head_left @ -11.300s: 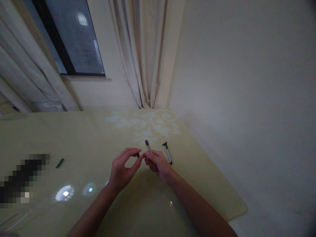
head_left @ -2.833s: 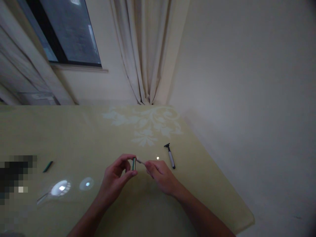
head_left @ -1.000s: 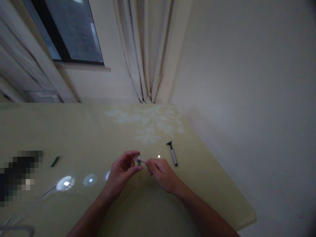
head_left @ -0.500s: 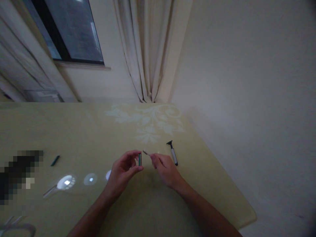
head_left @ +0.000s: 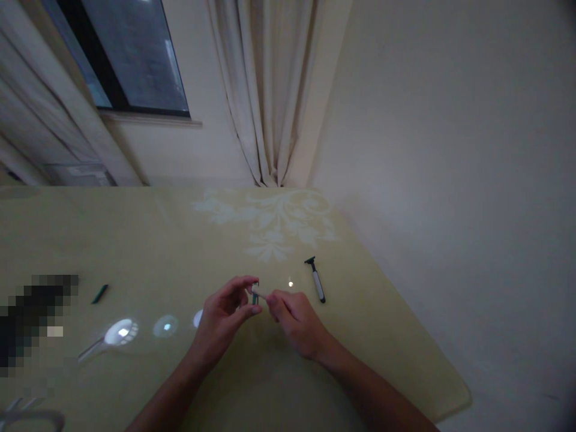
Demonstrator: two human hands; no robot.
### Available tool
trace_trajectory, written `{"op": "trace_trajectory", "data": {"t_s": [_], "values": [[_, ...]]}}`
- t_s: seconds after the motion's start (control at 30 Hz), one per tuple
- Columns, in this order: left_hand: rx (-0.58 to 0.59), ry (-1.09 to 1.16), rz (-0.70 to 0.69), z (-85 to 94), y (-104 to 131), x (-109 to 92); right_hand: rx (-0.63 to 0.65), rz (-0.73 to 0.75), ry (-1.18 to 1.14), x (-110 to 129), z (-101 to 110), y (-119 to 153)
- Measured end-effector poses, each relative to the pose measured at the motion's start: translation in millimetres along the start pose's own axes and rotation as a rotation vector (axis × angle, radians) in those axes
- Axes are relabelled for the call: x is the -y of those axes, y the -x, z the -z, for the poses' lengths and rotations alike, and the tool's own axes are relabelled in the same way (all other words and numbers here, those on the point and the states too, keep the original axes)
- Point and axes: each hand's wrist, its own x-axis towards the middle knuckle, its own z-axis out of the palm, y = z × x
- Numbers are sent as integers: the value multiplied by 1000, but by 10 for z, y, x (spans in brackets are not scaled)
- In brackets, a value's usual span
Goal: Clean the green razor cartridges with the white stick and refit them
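My left hand (head_left: 227, 309) pinches a small green-and-dark razor cartridge (head_left: 255, 299) upright by its two ends, between thumb and fingers. My right hand (head_left: 294, 318) is closed on a thin light stick (head_left: 261, 294), whose tip lies against or just in front of the cartridge face. A razor (head_left: 317, 281) with a grey and black handle rests on the table right of my right hand, head pointing away. Another dark green cartridge-like piece (head_left: 99, 294) lies on the table at the left.
The glossy yellowish table (head_left: 387, 336) has its right edge running diagonally to a rounded corner. A blurred dark object (head_left: 31, 318) and a cable (head_left: 36, 415) are at the left. Beyond the table are a curtain (head_left: 274, 90) and a window (head_left: 135, 54).
My right hand has moved slightly left and down, bringing the stick's tip from beside the cartridge onto or before its face. My left hand has stayed almost still.
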Motion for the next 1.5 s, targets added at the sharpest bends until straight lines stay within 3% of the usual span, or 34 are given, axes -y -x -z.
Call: {"op": "trace_trajectory", "data": {"t_s": [0.2,0.37,0.57,0.77,0.93,1.13,1.3,1.5], "values": [[-23,-32,1,6,-12,1,-109,-15,13,-9,-2,-4],[-23,-42,-37,9,-4,-15,10,19,28,38,-32,32],[-23,-65,-104,5,4,-50,-74,-6,48,39,7,22],[-38,-75,-130,33,12,-26,71,6,51,75,9,47],[-39,-77,-145,48,23,-20,-14,2,31,61,35,22],[-58,-49,-142,39,13,-36,96,3,7,76,1,56],[-40,-79,-144,59,15,-10,-4,-7,-25,66,4,35],[-32,-81,-151,48,4,-14,93,-8,-45,89,-19,52]]}}
